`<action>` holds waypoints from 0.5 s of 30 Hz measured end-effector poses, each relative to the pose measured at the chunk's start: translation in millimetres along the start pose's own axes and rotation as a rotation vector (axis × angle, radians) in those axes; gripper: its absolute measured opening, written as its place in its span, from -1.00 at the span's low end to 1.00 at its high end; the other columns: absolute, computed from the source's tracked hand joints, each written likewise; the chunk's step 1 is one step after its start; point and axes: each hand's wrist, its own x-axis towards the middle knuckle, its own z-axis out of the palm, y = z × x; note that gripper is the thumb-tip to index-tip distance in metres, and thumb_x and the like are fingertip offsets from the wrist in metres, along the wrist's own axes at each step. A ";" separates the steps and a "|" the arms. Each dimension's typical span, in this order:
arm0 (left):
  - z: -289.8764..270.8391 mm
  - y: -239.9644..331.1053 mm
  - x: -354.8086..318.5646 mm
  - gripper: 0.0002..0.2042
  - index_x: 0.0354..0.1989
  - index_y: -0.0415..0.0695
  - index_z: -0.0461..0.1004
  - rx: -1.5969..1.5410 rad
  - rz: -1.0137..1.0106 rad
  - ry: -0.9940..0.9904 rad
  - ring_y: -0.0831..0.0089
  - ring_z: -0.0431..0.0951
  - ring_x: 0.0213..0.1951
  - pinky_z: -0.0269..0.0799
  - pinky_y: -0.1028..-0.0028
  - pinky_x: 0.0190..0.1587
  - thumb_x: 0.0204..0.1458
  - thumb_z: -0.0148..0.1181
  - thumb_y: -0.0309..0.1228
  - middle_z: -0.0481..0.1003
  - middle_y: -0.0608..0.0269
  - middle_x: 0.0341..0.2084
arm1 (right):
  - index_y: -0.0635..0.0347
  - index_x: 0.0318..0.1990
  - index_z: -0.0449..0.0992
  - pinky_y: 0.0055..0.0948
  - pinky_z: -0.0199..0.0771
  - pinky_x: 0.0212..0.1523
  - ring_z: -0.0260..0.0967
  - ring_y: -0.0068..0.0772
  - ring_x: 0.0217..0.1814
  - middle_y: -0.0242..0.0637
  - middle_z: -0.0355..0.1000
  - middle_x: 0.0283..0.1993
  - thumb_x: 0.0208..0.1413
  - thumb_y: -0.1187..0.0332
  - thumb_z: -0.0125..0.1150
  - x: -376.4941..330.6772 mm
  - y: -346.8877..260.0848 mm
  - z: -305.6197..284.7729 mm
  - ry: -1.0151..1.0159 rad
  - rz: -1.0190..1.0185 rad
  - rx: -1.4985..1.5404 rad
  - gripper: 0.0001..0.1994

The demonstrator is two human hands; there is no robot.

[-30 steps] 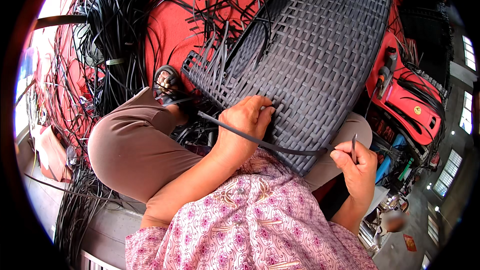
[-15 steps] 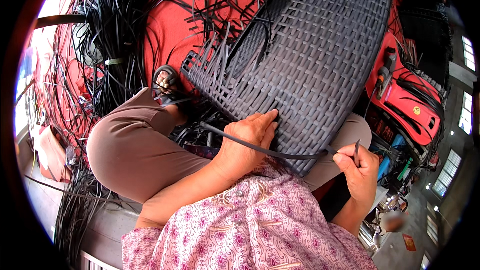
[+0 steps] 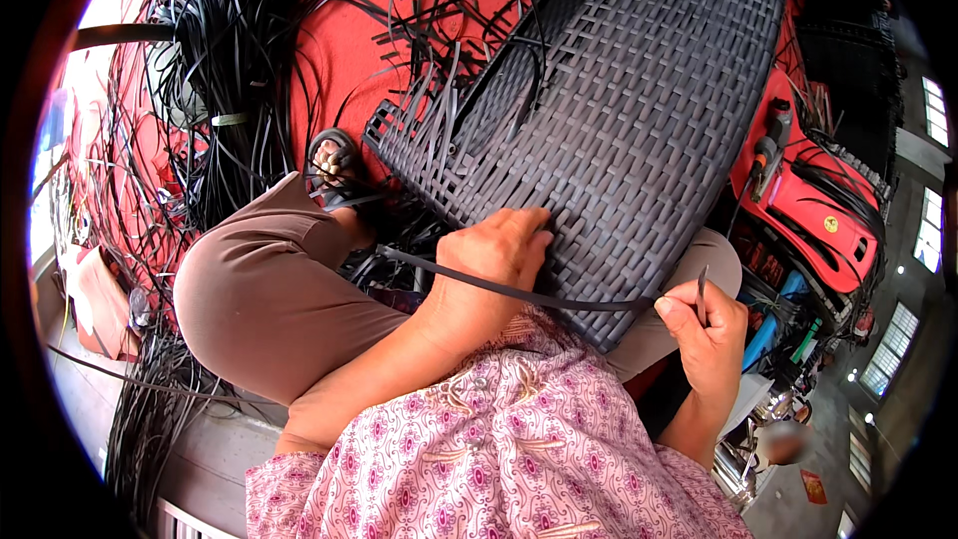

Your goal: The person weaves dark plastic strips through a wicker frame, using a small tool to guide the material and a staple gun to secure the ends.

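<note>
A person in a pink patterned shirt (image 3: pixel 499 459) sits with a dark woven panel (image 3: pixel 639 130) across the lap, its near corner close to the shirt's hem. The right hand (image 3: pixel 705 324), just off the near end of the panel's right edge, pinches a dark strip (image 3: pixel 574 302) between thumb and forefinger, a short end jutting up past the grip. From there the strip lies to the left, its long axis running crosswise over the panel's near end and across the left wrist, to a free end beyond the panel's left edge.

The left hand (image 3: pixel 496 248) is the nearer to the weave, its bent fingertips resting on it a little in from the left edge; whether they grip anything cannot be told, as the fingers hide the spot.

Beyond the bent left knee (image 3: pixel 249 309), a sandalled foot (image 3: pixel 334 162) stands by the panel's left corner, where loose ends bristle. Farther off, a thick bundle of strips (image 3: pixel 239 60) borders red cloth (image 3: pixel 344 50); past the panel's right edge, an orange-handled tool (image 3: pixel 768 148) lies on a red plastic piece (image 3: pixel 823 225).
</note>
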 end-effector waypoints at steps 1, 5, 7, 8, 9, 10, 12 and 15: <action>-1.5 -2.6 1.8 -0.81 -0.11 -0.21 0.60 -0.042 -0.040 -0.012 0.06 0.62 -0.40 0.54 0.29 -0.34 0.11 0.22 -0.47 0.58 -0.03 -0.40 | 0.35 -0.39 0.53 -0.58 0.23 -0.48 0.23 -0.71 -0.50 -0.44 0.39 -0.54 0.07 0.49 0.36 0.4 0.8 -0.2 -0.003 -0.004 -0.006 -0.88; -3.3 -8.4 7.4 -0.79 -0.09 -0.19 0.60 -0.087 -0.116 -0.072 0.10 0.64 -0.37 0.54 0.29 -0.30 0.11 0.18 -0.49 0.59 -0.04 -0.41 | 0.35 -0.39 0.52 -0.58 0.23 -0.47 0.23 -0.71 -0.50 -0.44 0.38 -0.55 0.08 0.48 0.36 -0.4 3.7 -0.9 -0.013 0.026 0.023 -0.87; -3.2 -11.9 9.5 -0.77 -0.08 -0.18 0.60 -0.022 -0.083 -0.087 0.11 0.65 -0.36 0.55 0.27 -0.29 0.08 0.17 -0.51 0.60 -0.03 -0.40 | 0.35 -0.39 0.52 -0.58 0.23 -0.47 0.22 -0.71 -0.50 -0.44 0.38 -0.55 0.08 0.48 0.36 0.5 3.6 -1.0 -0.021 0.025 0.028 -0.86; -1.6 -15.6 9.8 -0.75 -0.08 -0.17 0.60 0.022 -0.054 -0.087 0.10 0.65 -0.35 0.55 0.26 -0.29 0.07 0.17 -0.51 0.60 -0.03 -0.39 | 0.35 -0.39 0.52 -0.58 0.23 -0.47 0.22 -0.71 -0.50 -0.45 0.38 -0.55 0.08 0.47 0.36 0.7 3.6 -1.5 -0.025 0.025 0.029 -0.86; -0.7 -17.6 9.7 -0.74 -0.07 -0.17 0.60 0.066 -0.025 -0.086 0.10 0.65 -0.34 0.56 0.25 -0.28 0.06 0.16 -0.52 0.61 -0.03 -0.37 | 0.35 -0.39 0.52 -0.58 0.23 -0.47 0.22 -0.71 -0.50 -0.45 0.38 -0.55 0.08 0.47 0.36 0.8 4.0 -1.7 -0.029 0.015 0.023 -0.86; -2.0 -15.5 10.1 -0.74 -0.07 -0.17 0.60 0.118 -0.046 -0.120 0.08 0.65 -0.34 0.56 0.24 -0.28 0.05 0.16 -0.51 0.61 -0.03 -0.36 | 0.35 -0.39 0.52 -0.58 0.23 -0.47 0.22 -0.71 -0.50 -0.45 0.38 -0.55 0.08 0.47 0.36 1.0 4.6 -1.8 -0.032 0.005 0.017 -0.86; -4.3 -7.9 11.9 -0.73 -0.07 -0.16 0.60 0.222 -0.084 -0.188 0.05 0.64 -0.32 0.57 0.22 -0.26 0.04 0.16 -0.51 0.61 -0.04 -0.33 | 0.34 -0.39 0.52 -0.58 0.23 -0.48 0.22 -0.71 -0.50 -0.45 0.38 -0.55 0.08 0.47 0.36 1.0 6.2 -2.9 -0.037 -0.007 0.013 -0.86; 1.1 -6.6 17.1 -0.76 -0.10 -0.18 0.61 0.326 -0.093 -0.261 0.04 0.63 -0.33 0.56 0.21 -0.27 0.05 0.18 -0.46 0.61 -0.04 -0.35 | 0.34 -0.39 0.52 -0.58 0.23 -0.48 0.22 -0.71 -0.50 -0.45 0.38 -0.55 0.08 0.47 0.36 0.9 7.7 -2.9 -0.039 -0.003 0.026 -0.86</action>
